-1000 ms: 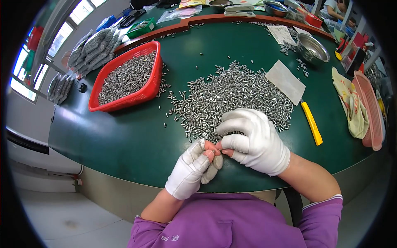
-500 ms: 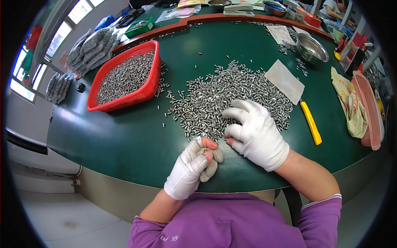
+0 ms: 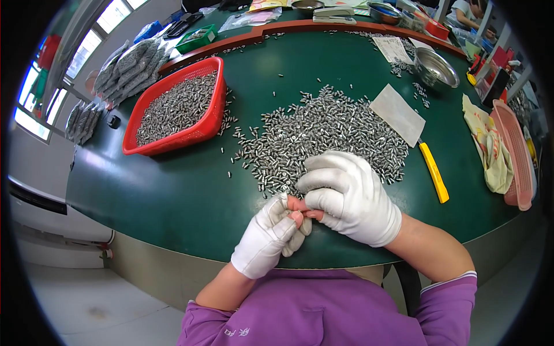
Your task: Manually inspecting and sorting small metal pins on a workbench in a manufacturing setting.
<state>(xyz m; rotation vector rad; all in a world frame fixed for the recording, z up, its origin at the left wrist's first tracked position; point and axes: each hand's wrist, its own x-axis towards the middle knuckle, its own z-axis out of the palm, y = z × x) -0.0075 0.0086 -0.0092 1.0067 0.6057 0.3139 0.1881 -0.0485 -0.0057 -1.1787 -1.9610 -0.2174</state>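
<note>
Clear bags of grey metal parts point(image 3: 124, 63) are stacked beyond the far left edge of the green table point(image 3: 167, 196), with more of them point(image 3: 83, 118) hung lower beside the window. A red mesh basket point(image 3: 214, 112) filled with small metal pins is set near the table's far left edge. Just inside the near edge, the left hand point(image 3: 268, 233) in a white glove is held curled, fingers pressed together, bare fingertips showing through the cut glove ends; what is pinched between them cannot be told. The right hand point(image 3: 349, 196), also gloved in white, is laid against the left, its fingers bent down and closed onto the left hand's fingertips, forearm angled in from the lower right. A loose heap of metal pins point(image 3: 323, 130) is spread across the table's middle, touching the right hand's knuckles. A white paper slip point(image 3: 397, 113) is laid on the heap's right side, with a yellow utility knife point(image 3: 433, 172) just beside it. A steel bowl point(image 3: 435, 68) is seen at the far right edge, a yellow cloth point(image 3: 490, 150) and a pink basket point(image 3: 515, 158) at the right edge.
</note>
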